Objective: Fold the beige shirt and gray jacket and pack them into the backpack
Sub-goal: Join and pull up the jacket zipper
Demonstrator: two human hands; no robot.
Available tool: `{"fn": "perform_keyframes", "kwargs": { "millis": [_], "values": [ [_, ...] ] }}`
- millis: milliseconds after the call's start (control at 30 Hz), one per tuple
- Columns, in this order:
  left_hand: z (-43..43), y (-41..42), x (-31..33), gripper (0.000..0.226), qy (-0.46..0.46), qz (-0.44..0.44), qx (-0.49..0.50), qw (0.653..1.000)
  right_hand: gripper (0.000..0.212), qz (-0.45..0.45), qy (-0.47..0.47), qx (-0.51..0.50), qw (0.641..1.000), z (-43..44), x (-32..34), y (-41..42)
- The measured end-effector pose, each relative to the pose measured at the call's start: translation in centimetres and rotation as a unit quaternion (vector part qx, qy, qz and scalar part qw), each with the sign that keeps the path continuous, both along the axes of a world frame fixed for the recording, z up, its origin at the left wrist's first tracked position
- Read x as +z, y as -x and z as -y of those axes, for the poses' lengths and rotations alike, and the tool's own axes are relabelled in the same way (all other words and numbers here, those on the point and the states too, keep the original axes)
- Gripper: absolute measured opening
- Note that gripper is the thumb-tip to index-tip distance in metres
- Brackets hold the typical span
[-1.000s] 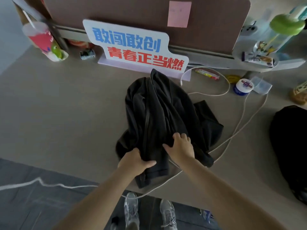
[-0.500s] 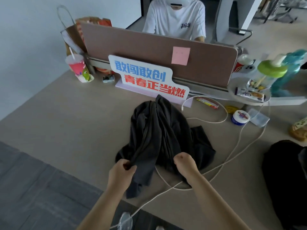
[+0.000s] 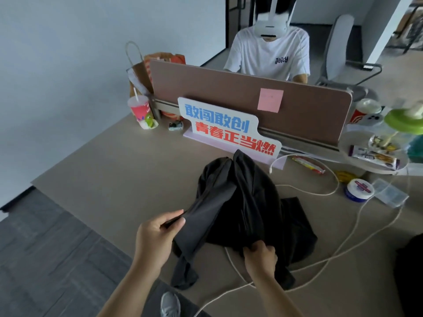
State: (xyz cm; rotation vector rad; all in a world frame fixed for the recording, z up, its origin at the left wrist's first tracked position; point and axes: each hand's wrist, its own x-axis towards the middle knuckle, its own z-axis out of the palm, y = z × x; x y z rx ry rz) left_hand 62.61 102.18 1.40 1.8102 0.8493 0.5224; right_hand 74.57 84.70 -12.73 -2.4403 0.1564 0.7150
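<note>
Head view:
- A dark gray jacket point(image 3: 249, 211) of thin fabric lies crumpled in a heap on the beige worktop point(image 3: 109, 175), near the front edge and just in front of a white sign with blue and red characters point(image 3: 229, 131).
- The left hand point(image 3: 158, 236) pinches a fold of the jacket between thumb and curled fingers. The cloth runs taut from this grip up to the heap's peak.
- Below that grip a narrow strip of the jacket trails down, ending close to the worktop's front edge.
- The right hand point(image 3: 261, 255) has its fingers curled into the jacket's near hem and grips the cloth, knuckles up.
- A white cable point(image 3: 320, 193) loops across the worktop on the right and passes under the jacket near the right hand.
- A round tin with a blue wall and white lid point(image 3: 359, 189) sits to the right of the jacket, well apart from it.
- Behind the sign stands a brown divider panel point(image 3: 206, 88) carrying a pink sticky note point(image 3: 270, 100).
- A red paper cup with a straw point(image 3: 139, 109) stands at the panel's left end, in front of a brown paper bag point(image 3: 137, 72).
- A person in a white T-shirt point(image 3: 270, 53) sits beyond the panel.
- A black soft mass point(image 3: 410, 271) is cut off at the right edge; what it is cannot be told.
</note>
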Motion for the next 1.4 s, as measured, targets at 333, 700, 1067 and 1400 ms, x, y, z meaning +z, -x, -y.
{"fn": "perform_keyframes", "kwargs": {
  "millis": [333,700,1067,1400],
  "values": [
    [-5.0,-7.1,2.0,0.023,0.128,0.138,-0.049,0.981,0.021,-0.027,0.003,-0.087,0.996,0.5,1.1,-1.2],
    [-10.8,-14.5,3.4,0.027,0.175,0.169,-0.213,0.946,0.026,-0.117,-0.498,-0.366,0.778,-4.7,11.4,-0.5],
    [-6.5,-13.9,3.5,0.015,0.075,-0.021,-0.511,0.856,0.052,0.047,-0.575,-0.303,0.758,-6.7,23.7,0.3],
    [-4.1,-13.6,16.6,0.055,0.05,0.05,-0.498,0.864,0.037,0.123,-0.676,-0.242,0.686,-8.2,33.7,-1.9]
  ]
}}
